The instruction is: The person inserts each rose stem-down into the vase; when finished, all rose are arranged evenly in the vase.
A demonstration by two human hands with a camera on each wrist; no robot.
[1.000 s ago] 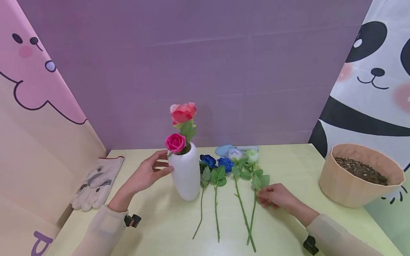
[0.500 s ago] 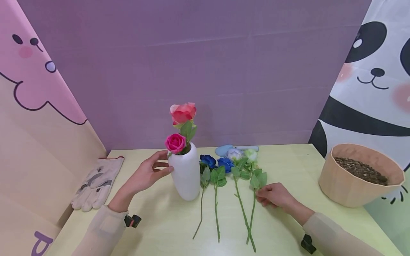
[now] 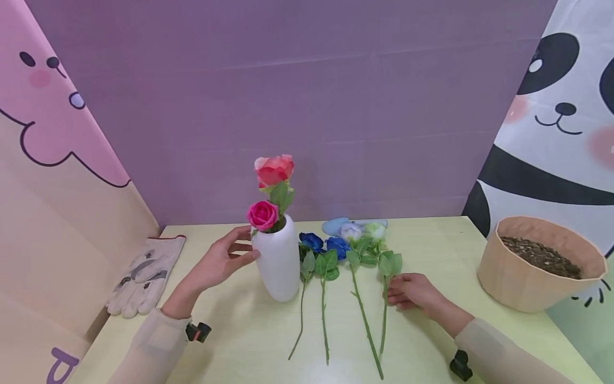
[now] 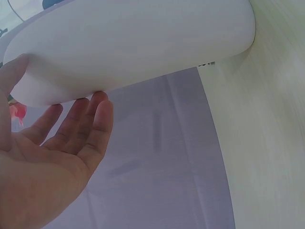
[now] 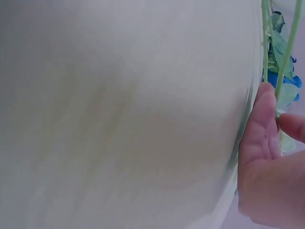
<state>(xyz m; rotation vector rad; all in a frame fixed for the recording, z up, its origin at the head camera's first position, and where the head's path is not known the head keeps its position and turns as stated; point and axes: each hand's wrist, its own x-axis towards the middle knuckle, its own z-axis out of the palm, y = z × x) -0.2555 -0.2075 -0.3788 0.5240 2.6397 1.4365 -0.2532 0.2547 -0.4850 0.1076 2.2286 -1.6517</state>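
A white vase [image 3: 278, 266] stands on the table, a coral rose [image 3: 274, 170] and a magenta rose [image 3: 263, 215] rising from its mouth. My left hand [image 3: 223, 258] holds the vase near its top; in the left wrist view the thumb and fingertips touch the white wall. To the right, my right hand [image 3: 414, 292] pinches the green stem [image 3: 385, 314] of a pale greenish-white rose [image 3: 375, 231] just under its leaves. Beside that stem lie a pale lilac rose [image 3: 352, 231] and two blue roses, one dark [image 3: 312, 241] and one brighter [image 3: 338, 247].
A light-blue tool [image 3: 336, 226], partly hidden, lies behind the flowers. White-grey work gloves [image 3: 144, 280] rest at the table's left edge. A tan pot [image 3: 523, 282] of dark soil stands at the right. A purple backdrop [image 3: 336, 106] rises behind the table.
My right hand has taken hold of the greenish-white rose's stem and shifted it slightly right, so it no longer crosses the lilac rose's stem. The left hand and vase have stayed put.
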